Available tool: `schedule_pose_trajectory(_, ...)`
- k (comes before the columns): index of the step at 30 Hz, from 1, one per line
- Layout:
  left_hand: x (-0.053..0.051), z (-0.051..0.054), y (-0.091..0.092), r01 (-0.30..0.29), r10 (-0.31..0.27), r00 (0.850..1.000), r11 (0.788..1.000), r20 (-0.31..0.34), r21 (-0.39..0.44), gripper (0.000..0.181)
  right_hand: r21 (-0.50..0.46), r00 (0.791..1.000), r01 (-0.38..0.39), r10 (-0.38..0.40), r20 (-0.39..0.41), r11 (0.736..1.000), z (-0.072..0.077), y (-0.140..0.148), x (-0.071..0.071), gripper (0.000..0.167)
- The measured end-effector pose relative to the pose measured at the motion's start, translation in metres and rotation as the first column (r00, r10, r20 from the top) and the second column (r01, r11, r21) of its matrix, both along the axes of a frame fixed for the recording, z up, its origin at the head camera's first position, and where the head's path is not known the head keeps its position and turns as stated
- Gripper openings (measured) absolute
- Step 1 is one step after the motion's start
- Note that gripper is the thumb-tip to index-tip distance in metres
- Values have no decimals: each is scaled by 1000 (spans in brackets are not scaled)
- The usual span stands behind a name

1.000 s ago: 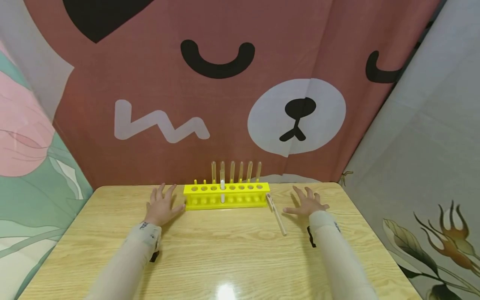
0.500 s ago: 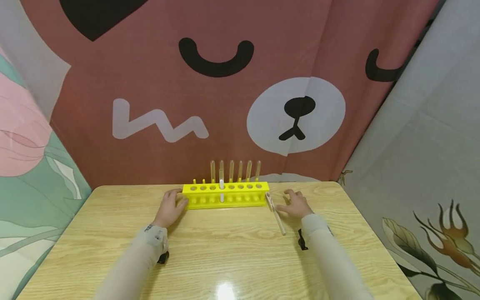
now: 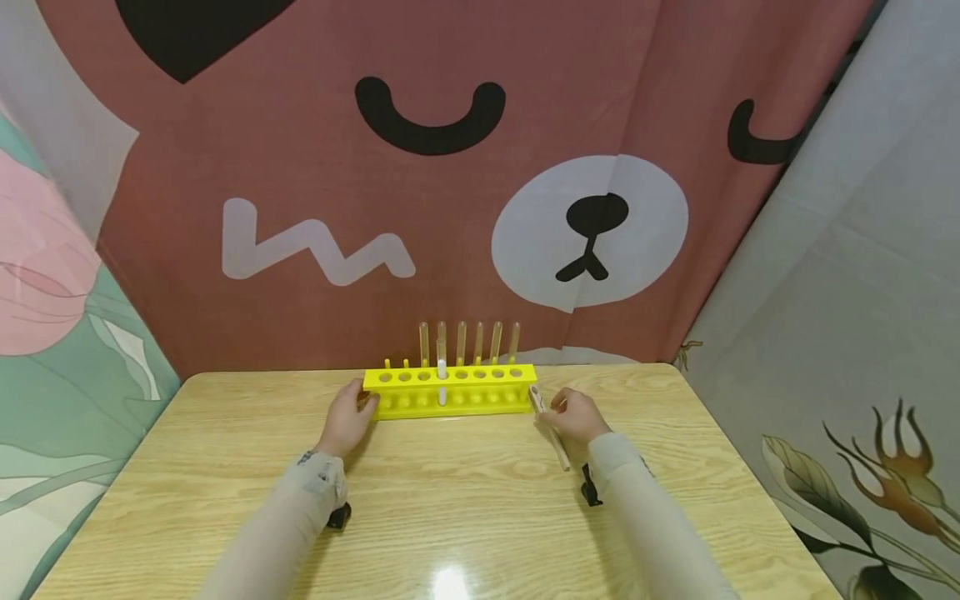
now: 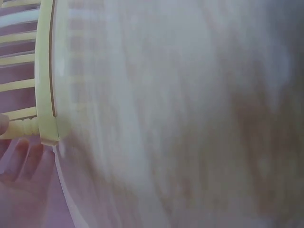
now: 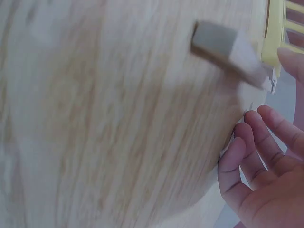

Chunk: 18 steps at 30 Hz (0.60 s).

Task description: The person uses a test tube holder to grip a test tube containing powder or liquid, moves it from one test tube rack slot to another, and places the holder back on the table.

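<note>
A yellow test tube rack (image 3: pixel 450 410) stands near the table's far edge. One test tube with white contents (image 3: pixel 442 395) stands upright in a hole near its middle, and several clear tubes (image 3: pixel 461 343) are upside down on the back pegs. At the rack's left end my left hand (image 3: pixel 348 419) grips it, thumb in front and fingers behind; the left wrist view shows the thumb on the end post (image 4: pixel 28 127). A wooden test tube holder (image 3: pixel 560 452) lies slanted beside the rack's right end. Over it hovers my right hand (image 3: pixel 581 417), fingers loosely bent, with a gap between thumb and fingers.
The wood-grain table (image 3: pixel 450 492) reaches from the rack toward me. Behind it hangs a red-brown curtain (image 3: pixel 337 325) with a bear print, and a grey flowered curtain (image 3: pixel 817 333) borders the right side.
Both hands have moved inward from the table's sides. My left hand has taken hold of the rack's left end, while the right has come over the wooden holder with its fingers drawn in.
</note>
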<state>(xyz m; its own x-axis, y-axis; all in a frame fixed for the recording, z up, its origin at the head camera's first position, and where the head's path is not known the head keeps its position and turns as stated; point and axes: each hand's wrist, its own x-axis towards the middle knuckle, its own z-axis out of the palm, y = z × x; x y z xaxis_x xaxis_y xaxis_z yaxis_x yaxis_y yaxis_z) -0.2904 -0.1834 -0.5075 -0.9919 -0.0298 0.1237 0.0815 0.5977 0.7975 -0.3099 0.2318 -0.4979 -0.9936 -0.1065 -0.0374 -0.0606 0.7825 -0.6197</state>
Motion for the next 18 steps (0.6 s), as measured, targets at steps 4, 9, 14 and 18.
schedule_pose_trajectory(4,0,0,2,-7,7,1000,1000,25,4,38,13,1000,10,-9,-14,1000,0,-4,1,37)
schedule_pose_trajectory(9,1,1,4,-26,26,999,1000,45,-3,39,22,1000,27,-26,-15,999,0,-7,2,30)
schedule_pose_trajectory(14,2,0,5,-35,36,999,999,25,-9,37,22,998,55,-55,-3,998,1,-10,3,26)
schedule_pose_trajectory(18,2,-1,4,-45,45,999,999,1,-11,34,18,997,73,-73,-6,997,1,-13,6,24)
